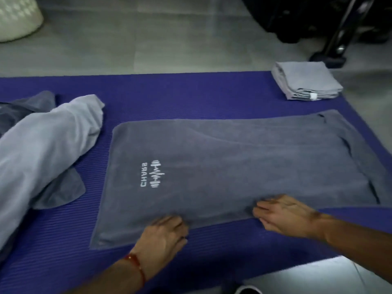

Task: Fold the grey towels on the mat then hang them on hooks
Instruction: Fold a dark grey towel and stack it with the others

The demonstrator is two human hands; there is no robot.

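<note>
Pressing my left hand (pixel 164 232) and right hand (pixel 282 215) flat, fingers straight, on the dark grey towel (pixel 233 166); one folded towel (pixel 305 80) done, crumpled towels (pixel 42 145) remain, none hung yet.

- Your left hand (pixel 164 234) rests on the near edge of the dark grey towel (pixel 233 166), fingers bent at the hem; whether they pinch it is unclear.
- Your right hand (pixel 284 215) lies flat on the same edge, fingers straight, pointing left.
- That towel is spread flat on the purple mat (pixel 169 98), white logo upward.
- A folded grey towel (pixel 305 80) sits on the mat's far right corner.
- Loose grey towels (pixel 42 145) are heaped at the left.
- A red thread bracelet (pixel 135 266) circles your left wrist.
</note>
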